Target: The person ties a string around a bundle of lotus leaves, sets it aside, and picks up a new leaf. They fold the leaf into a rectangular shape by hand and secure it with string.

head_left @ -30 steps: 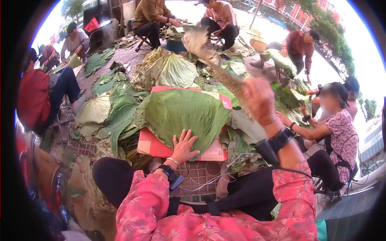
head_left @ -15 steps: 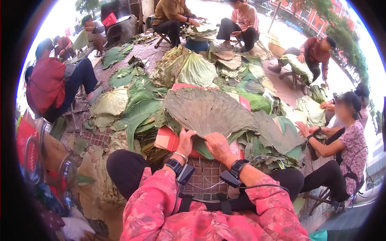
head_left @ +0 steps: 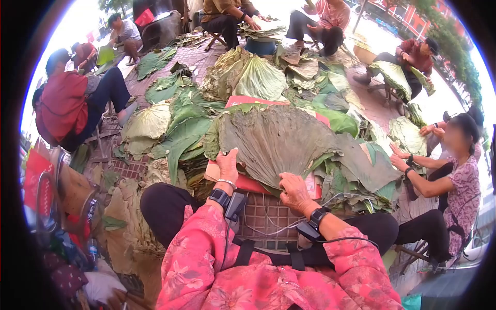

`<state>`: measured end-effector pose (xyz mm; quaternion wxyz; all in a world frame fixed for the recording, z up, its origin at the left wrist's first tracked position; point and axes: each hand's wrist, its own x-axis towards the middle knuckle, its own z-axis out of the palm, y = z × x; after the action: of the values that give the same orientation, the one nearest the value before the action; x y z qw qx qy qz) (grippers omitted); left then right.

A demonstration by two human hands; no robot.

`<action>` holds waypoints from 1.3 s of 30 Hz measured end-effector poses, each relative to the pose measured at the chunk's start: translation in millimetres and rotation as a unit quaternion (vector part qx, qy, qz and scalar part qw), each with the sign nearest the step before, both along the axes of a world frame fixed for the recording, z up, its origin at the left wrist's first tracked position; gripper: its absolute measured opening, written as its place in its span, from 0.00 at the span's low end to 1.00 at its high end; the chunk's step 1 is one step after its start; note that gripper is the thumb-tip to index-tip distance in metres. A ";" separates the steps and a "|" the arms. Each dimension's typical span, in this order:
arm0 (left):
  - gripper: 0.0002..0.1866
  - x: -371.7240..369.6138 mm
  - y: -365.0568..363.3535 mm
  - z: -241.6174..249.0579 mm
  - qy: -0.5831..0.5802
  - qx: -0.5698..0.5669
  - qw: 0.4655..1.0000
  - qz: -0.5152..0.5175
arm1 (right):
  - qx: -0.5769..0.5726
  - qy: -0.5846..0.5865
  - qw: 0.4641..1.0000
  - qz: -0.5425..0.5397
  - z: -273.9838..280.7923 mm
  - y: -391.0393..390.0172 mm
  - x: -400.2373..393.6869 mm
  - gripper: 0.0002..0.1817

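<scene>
A large brownish-green lotus leaf (head_left: 276, 137), dried and folded into a fan shape, lies across a red box (head_left: 250, 184) in front of my knees. My left hand (head_left: 227, 168) pinches its left edge, thumb pointing up. Lower down, at the leaf's narrow point, my right hand (head_left: 296, 194) has its fingers bent around the edge; part of the grip is hidden. Greener leaf shows beneath the brown layer. To the right, a grey-green leaf (head_left: 368, 163) rests on a stack of leaves.
Heaps of leaves (head_left: 181, 124) spread over the brick paving ahead. A pale pleated leaf (head_left: 262, 77) tops the middle heap. Several people sit around, one at right (head_left: 460, 186) close by. Bags (head_left: 39, 181) stand at left. Cables run between my wrists.
My left hand has moved left and up along the leaf's edge. My right hand has shifted slightly right and down, so the hands are farther apart. At upper right, a person has lifted a leaf.
</scene>
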<state>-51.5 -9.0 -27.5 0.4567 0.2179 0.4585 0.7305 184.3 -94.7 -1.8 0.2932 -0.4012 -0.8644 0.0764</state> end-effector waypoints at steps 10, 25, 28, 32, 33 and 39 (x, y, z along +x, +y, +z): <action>0.34 -29.7 22.4 45.2 0.367 -0.053 0.878 0.303 | -0.093 0.010 0.995 -0.042 19.8 19.6 1.8 0.21; 0.40 45.6 -35.8 36.0 0.783 -0.058 0.555 -0.275 | -0.105 -0.191 0.965 -0.148 3.5 60.7 47.5 0.38; 0.41 39.7 -31.5 29.7 0.782 -0.056 0.562 -0.265 | -0.078 -0.189 0.969 -0.141 37.5 55.5 94.1 0.40; 0.41 38.2 -33.3 28.2 0.775 -0.049 0.573 -0.262 | -0.234 -0.265 0.921 -0.165 90.7 38.8 183.6 0.45; 0.41 38.3 -32.7 27.4 0.773 -0.044 0.577 -0.259 | -0.292 -0.303 0.891 -0.170 104.7 29.6 203.6 0.47; 0.41 39.7 -34.5 27.8 0.783 -0.045 0.568 -0.249 | -0.311 -0.185 0.916 -0.172 62.6 -4.6 303.6 0.31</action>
<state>-11.8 -43.5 0.3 0.0917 0.7894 0.5970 0.1098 487.9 -99.3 60.9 -0.0029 -0.6211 -0.7540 0.2139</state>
